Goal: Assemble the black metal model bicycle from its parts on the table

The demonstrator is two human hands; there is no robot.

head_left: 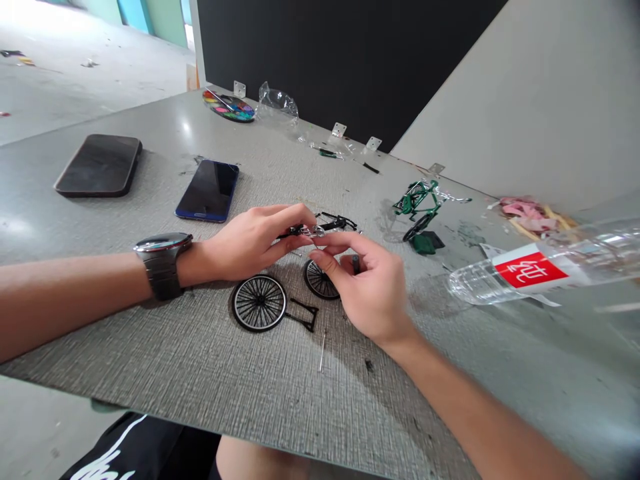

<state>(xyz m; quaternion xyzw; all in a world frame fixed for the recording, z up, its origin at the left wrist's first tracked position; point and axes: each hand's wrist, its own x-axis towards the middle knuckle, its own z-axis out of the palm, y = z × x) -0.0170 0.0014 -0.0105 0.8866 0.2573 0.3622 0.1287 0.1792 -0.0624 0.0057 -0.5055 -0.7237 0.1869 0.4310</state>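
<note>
Between the thumb and fingers of my left hand [265,237] is a black model bicycle frame [330,223] with silvery parts, partly covered by both hands. My right hand [373,287] meets it from the right, thumb and forefinger pinched together at the frame's near side; what they pinch is too small to make out. A dark rounded end [356,263] shows by its curled fingers. Below the hands lies a spoked wheel with a black tyre [260,303]. A second wheel [320,279] is partly behind my right hand. A black fork-shaped piece [304,315] rests beside the first wheel.
A thin silver rod [322,353] lies near me. A green model bicycle [417,203] stands at the right, near a plastic bottle [530,267]. Two dark phone-like devices, one black [100,165] and one blue-edged [209,191], lie left. A paint palette [229,107] sits far back.
</note>
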